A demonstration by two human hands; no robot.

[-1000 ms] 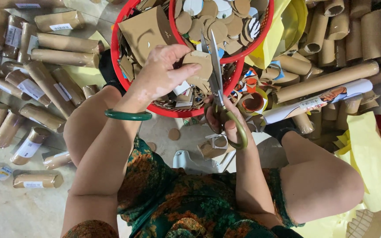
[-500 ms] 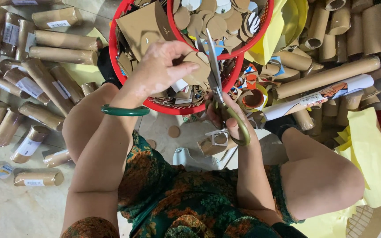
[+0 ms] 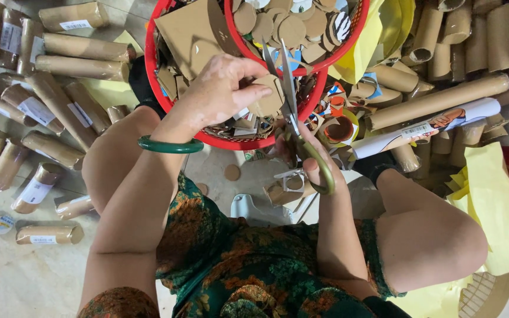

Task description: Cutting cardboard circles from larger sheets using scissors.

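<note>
My left hand (image 3: 222, 88), with a green bangle (image 3: 169, 145) on the wrist, pinches a brown cardboard piece (image 3: 269, 97) over a red basket (image 3: 219, 140). My right hand (image 3: 307, 162) grips gold-handled scissors (image 3: 293, 112); their blades are parted around the cardboard piece's edge. The red basket holds cardboard scraps. A second red basket (image 3: 349, 35) behind it is filled with several round cardboard discs (image 3: 284, 26).
Many brown cardboard tubes (image 3: 60, 94) lie on the floor at left and at the back right. A long tube (image 3: 437, 100) and a printed roll (image 3: 425, 126) lie right of the baskets. Yellow paper sheets (image 3: 490, 200) sit by my right knee. A loose disc (image 3: 232, 172) lies between my knees.
The left hand has turned the cardboard piece slightly, and the scissors have worked along its edge. Both hands stay over the basket.
</note>
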